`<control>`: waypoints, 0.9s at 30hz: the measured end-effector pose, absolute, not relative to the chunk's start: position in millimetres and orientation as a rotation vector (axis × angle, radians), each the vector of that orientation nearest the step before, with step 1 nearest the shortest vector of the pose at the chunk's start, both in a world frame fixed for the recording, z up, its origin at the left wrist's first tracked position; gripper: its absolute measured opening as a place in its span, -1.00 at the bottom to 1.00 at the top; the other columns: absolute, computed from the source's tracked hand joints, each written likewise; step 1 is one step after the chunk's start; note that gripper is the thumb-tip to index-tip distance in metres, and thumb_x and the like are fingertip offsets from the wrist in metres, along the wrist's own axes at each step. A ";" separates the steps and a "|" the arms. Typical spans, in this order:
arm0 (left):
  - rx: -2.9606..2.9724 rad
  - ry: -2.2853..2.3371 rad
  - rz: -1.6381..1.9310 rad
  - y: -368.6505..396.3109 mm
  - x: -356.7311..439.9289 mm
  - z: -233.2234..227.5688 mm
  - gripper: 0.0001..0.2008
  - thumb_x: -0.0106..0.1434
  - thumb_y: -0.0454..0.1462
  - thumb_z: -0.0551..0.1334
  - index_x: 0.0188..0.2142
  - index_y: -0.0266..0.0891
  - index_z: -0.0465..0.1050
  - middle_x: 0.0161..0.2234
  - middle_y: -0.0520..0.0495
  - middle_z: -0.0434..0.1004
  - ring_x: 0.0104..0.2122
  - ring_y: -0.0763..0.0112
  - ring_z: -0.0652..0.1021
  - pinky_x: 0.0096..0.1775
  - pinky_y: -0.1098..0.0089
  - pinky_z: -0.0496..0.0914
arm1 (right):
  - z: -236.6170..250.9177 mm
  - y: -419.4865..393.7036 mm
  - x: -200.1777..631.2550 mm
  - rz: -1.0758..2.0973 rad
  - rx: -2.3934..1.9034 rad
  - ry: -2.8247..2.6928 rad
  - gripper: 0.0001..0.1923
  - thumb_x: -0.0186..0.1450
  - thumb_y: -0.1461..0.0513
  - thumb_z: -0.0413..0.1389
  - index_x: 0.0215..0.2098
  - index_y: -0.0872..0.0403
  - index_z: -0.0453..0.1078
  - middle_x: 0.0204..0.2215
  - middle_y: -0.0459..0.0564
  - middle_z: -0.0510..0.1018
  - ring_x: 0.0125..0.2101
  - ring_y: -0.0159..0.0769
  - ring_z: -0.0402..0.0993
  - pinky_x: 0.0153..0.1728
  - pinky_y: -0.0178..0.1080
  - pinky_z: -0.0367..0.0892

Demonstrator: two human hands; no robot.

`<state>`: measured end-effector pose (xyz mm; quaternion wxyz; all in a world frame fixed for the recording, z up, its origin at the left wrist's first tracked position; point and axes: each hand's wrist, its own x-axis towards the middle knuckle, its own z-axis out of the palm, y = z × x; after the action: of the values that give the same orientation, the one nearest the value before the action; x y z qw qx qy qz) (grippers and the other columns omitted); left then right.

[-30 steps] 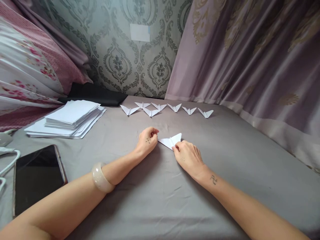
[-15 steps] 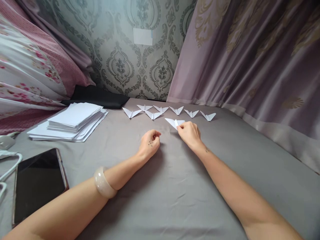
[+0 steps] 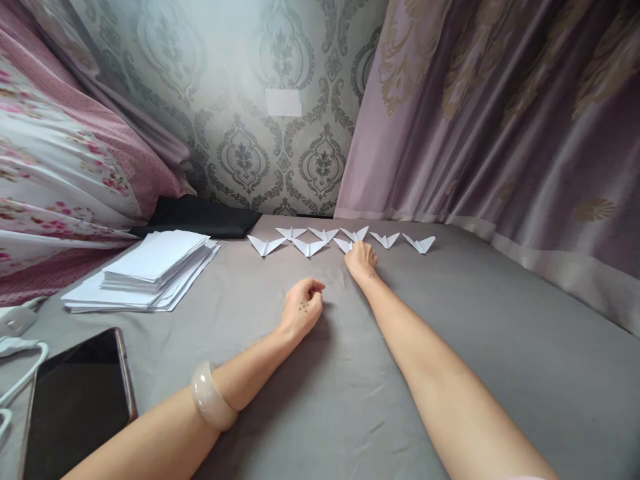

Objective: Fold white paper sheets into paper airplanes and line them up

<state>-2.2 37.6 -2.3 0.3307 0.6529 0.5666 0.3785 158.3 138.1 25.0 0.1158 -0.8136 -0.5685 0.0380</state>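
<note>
My right hand (image 3: 362, 259) reaches to the row of folded shapes and pinches a white folded paper plane (image 3: 343, 245). Only the plane's left wing shows clearly; the rest is hidden behind my fingers. My left hand (image 3: 303, 305) rests on the grey cloth, loosely curled, with nothing visible in it. Several more white paper planes stand in two loose rows at the far side. One plane (image 3: 310, 248) is just left of the held one, and another (image 3: 355, 233) stands right behind my right hand.
A stack of white paper (image 3: 150, 267) lies at the left, in front of a folded black cloth (image 3: 200, 219). Nearer on the left are a dark-screened tablet or phone (image 3: 80, 400) and a white cable (image 3: 30, 373). Curtains (image 3: 480, 133) hang along the right side.
My right hand has moved forward and slightly left with the paper plane, bringing it into the near row. My left hand stays curled on the cloth. The view has tilted up slightly.
</note>
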 end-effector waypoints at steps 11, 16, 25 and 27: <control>1.726 1.465 0.989 38.4 -1.5 -3.6 -0.71 0.11 -0.40 0.05 -0.26 -0.26 0.51 -0.34 -0.06 0.58 -0.38 0.37 0.52 -0.29 0.40 0.37 | 2.2 140.2 161.0 0.106 -2.336 -1.591 -0.68 0.34 0.27 -0.08 -0.05 0.13 0.44 -0.02 0.24 0.47 -0.03 -0.12 0.45 -0.13 -0.24 0.28; 1.726 1.458 0.987 37.8 -1.4 -2.7 -0.70 0.10 -0.41 0.04 -0.26 -0.28 0.51 -0.32 -0.07 0.59 -0.36 0.36 0.52 -0.27 0.39 0.37 | 1.5 138.1 162.0 0.110 -2.311 -1.588 -0.69 0.35 0.28 -0.07 -0.06 0.15 0.45 -0.04 0.26 0.48 -0.04 -0.13 0.46 -0.12 -0.25 0.28; 1.730 1.452 1.000 39.8 -2.2 -5.9 -0.70 0.10 -0.40 0.05 -0.26 -0.28 0.51 -0.35 -0.07 0.59 -0.34 0.35 0.54 -0.27 0.39 0.37 | 5.2 131.9 162.1 0.106 -2.305 -1.576 -0.70 0.33 0.26 -0.04 -0.08 0.13 0.46 -0.04 0.23 0.50 -0.06 -0.14 0.47 -0.14 -0.26 0.29; 1.722 1.453 1.007 40.6 -2.1 -6.2 -0.71 0.10 -0.40 0.05 -0.27 -0.28 0.51 -0.35 -0.07 0.59 -0.34 0.35 0.54 -0.28 0.40 0.37 | 7.2 130.4 161.5 0.097 -2.302 -1.576 -0.70 0.34 0.24 -0.04 -0.08 0.13 0.47 -0.04 0.22 0.50 -0.05 -0.15 0.47 -0.14 -0.27 0.29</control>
<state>-2.1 40.6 -6.2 0.3306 0.6587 0.5556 0.3849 161.5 130.4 7.2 0.1739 -0.8120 -0.5560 0.0344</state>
